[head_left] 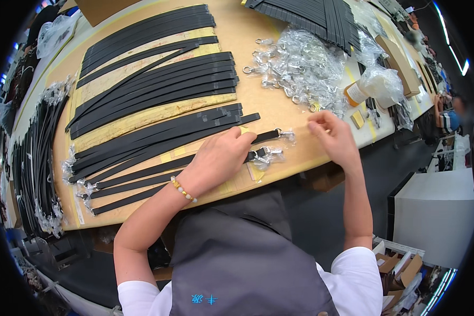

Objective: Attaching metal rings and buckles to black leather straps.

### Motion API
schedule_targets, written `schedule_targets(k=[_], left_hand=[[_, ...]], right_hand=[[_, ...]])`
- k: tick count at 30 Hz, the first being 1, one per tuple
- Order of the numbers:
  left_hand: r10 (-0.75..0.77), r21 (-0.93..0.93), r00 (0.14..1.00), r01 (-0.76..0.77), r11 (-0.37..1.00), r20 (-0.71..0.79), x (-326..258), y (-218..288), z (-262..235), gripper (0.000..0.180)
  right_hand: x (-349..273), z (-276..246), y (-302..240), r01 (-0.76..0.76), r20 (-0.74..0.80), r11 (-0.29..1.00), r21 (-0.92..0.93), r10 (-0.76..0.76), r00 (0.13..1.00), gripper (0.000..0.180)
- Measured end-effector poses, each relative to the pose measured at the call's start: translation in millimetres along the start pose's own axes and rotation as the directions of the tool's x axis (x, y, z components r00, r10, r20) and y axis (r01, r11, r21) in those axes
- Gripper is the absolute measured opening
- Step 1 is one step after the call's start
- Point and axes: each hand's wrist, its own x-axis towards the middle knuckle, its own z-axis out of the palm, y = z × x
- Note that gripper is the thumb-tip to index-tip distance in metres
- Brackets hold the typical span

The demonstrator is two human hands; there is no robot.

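My left hand (224, 152) is closed around a black strap (267, 136), near the end that carries a metal snap hook (287, 135) in clear plastic. Just below it lies another strap with a wrapped hook (267, 156). My right hand (333, 138) hovers over the table's near right part, fingers bent and thumb apart from them, with nothing visible between. Its fingertips are close to the lower edge of a heap of plastic-wrapped snap hooks (305, 63). Several black straps (158, 126) lie in rows to the left and beyond my left hand.
More straps with wrapped hooks hang over the table's left edge (42, 158). A stack of black straps (310, 18) lies at the back right. Beyond the hooks are an orange-labelled tub (355, 94), a plastic bag (382, 84) and a cardboard piece (397, 63). The table (295, 158) ends just before me.
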Motion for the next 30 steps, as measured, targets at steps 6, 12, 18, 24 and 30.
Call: schedule_targets(k=[6, 12, 18, 24, 30], left_hand=[[-0.005, 0.129, 0.998, -0.003, 0.992, 0.058, -1, 1, -2, 0.031], [-0.018, 0.222, 0.987, -0.018, 0.975, 0.161, 2, 7, -7, 0.045], [0.006, 0.266, 0.981, -0.059, 0.962, 0.195, 3, 7, -10, 0.048], [0.052, 0.231, 0.987, -0.088, 0.969, 0.154, -1, -2, -4, 0.047], [0.064, 0.212, 0.99, -0.089, 0.973, 0.122, -3, -5, -2, 0.046]], right_hand=[[-1, -76, 91, -0.269, -0.505, 0.851, -0.45, 0.005, 0.863, 0.029], [-5, -81, 133, -0.223, -0.471, 0.896, -0.383, 0.018, 0.882, 0.047], [12, -92, 152, -0.316, -0.501, 0.876, -0.363, 0.102, 0.859, 0.048], [-3, -89, 135, -0.215, -0.285, 0.963, 0.16, 0.254, 0.925, 0.036], [-21, 8, 4, -0.2, 0.187, 0.83, 0.521, 0.117, 0.975, 0.026]])
